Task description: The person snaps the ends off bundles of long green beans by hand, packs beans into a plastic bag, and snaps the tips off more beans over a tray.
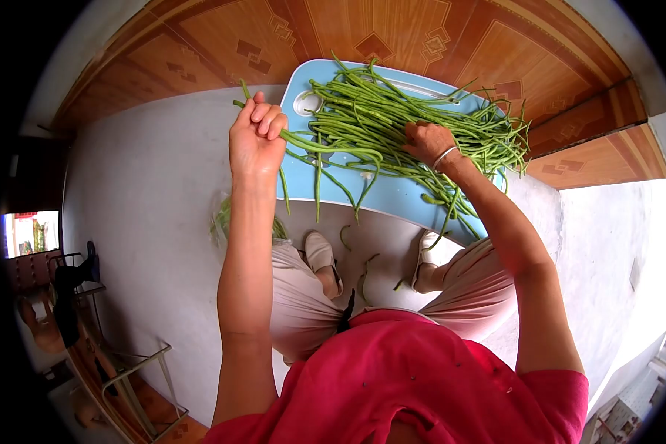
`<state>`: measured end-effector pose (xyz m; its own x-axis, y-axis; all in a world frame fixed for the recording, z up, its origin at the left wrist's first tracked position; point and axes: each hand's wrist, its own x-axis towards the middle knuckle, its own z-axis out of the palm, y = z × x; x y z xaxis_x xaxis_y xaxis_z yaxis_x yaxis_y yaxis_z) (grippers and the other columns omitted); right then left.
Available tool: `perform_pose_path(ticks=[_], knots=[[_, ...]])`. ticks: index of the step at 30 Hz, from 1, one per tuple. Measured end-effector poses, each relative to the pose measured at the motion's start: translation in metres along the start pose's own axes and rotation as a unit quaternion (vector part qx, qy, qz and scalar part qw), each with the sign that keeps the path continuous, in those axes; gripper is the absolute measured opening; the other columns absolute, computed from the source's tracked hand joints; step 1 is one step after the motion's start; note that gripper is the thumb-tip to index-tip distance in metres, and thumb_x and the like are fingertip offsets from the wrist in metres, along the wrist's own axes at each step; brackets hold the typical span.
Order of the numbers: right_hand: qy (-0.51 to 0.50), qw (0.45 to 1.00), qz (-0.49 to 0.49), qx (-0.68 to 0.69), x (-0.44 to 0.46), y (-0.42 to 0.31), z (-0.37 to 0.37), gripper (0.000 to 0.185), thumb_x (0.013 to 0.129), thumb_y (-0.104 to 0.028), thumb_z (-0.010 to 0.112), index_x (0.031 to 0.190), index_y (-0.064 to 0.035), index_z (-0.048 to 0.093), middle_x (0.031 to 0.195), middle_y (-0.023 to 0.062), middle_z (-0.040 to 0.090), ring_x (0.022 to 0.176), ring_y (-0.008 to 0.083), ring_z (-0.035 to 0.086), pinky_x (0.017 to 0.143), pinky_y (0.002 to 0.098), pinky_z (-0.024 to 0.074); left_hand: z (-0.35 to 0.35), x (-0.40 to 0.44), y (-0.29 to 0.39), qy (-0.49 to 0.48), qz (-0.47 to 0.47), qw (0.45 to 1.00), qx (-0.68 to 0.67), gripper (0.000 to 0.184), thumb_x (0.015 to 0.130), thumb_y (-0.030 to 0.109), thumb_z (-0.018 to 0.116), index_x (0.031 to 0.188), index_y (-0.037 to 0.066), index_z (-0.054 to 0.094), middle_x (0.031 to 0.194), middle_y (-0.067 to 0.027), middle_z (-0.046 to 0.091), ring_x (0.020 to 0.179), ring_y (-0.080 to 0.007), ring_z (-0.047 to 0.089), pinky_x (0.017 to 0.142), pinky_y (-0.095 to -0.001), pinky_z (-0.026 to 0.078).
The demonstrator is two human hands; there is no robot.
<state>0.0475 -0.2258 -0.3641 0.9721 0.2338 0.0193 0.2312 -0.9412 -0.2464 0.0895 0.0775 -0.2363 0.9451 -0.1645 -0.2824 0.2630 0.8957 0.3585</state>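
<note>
Long green beans [370,111] lie in a large heap across a light blue table [399,200]. Raised at the table's left edge, my left hand [257,137] is closed around several long beans; their tips poke out above the fist and their long ends hang down to the right over the table. My right hand [428,142], with a silver bangle at the wrist, rests on the middle of the heap. Its fingers are curled down among the beans, and what they pinch is hidden.
A clear plastic bag [220,222] with green beans in it is beside my left knee. Bean pieces [345,237] lie on the grey floor [148,185] between my shoes. Patterned wooden panels [259,44] stand behind the table. A metal-framed rack [137,362] is at the lower left.
</note>
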Motion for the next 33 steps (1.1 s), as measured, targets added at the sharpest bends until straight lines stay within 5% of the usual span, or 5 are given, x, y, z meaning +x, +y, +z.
perform_pose_path(ticks=[13,22,25,30,33], knots=[[0.101,0.994,0.013,-0.029,0.022,0.016,0.017,0.017,0.083,-0.023,0.058,0.08,-0.0063,0.061,0.082,0.0162,0.064,0.072,0.0359,0.064,0.062,0.0468,0.0506,0.006,-0.007,0.02,-0.007,0.041,0.999,-0.007,0.014,0.098,0.007,0.041,0.095,-0.003,0.049,0.063,0.0005,0.035,0.054,-0.0088,0.028,0.047,-0.0236,0.023],[0.194,0.966,-0.033,0.169,0.047,0.003,-0.075,0.017,0.085,-0.016,0.057,0.086,0.0012,0.059,0.071,0.0202,0.063,0.068,0.0392,0.062,0.061,0.0441,0.0489,0.012,-0.022,0.045,-0.133,-0.044,0.99,-0.022,0.013,0.098,0.009,0.043,0.096,-0.002,0.05,0.062,0.0016,0.036,0.049,-0.0069,0.026,0.042,-0.0223,0.022],[0.153,0.96,-0.044,0.229,0.06,-0.021,-0.109,0.022,0.09,-0.02,0.056,0.087,0.0024,0.058,0.065,0.0104,0.058,0.057,0.0162,0.053,0.057,0.0326,0.0439,0.013,-0.027,0.049,-0.171,-0.099,0.979,-0.052,0.013,0.098,0.009,0.042,0.097,-0.002,0.049,0.062,0.0019,0.035,0.05,-0.0062,0.026,0.041,-0.0216,0.021],[0.152,0.946,-0.117,0.262,0.116,-0.07,-0.133,0.024,0.091,-0.022,0.056,0.087,0.0015,0.059,0.065,0.0078,0.056,0.058,0.0133,0.05,0.056,0.0318,0.0432,0.023,-0.037,0.041,-0.219,-0.127,0.967,-0.035,0.015,0.1,0.009,0.036,0.095,-0.002,0.045,0.062,0.0007,0.031,0.049,-0.0066,0.022,0.038,-0.0222,0.017],[0.291,0.88,-0.237,0.291,0.149,-0.109,-0.13,0.024,0.09,-0.021,0.056,0.077,-0.0012,0.056,0.06,0.0086,0.059,0.036,0.0119,0.041,0.038,0.0274,0.0352,0.025,-0.04,0.043,-0.231,-0.124,0.964,-0.034,0.014,0.1,0.009,0.036,0.094,0.0,0.044,0.062,0.0008,0.032,0.049,-0.0067,0.022,0.038,-0.0221,0.017]])
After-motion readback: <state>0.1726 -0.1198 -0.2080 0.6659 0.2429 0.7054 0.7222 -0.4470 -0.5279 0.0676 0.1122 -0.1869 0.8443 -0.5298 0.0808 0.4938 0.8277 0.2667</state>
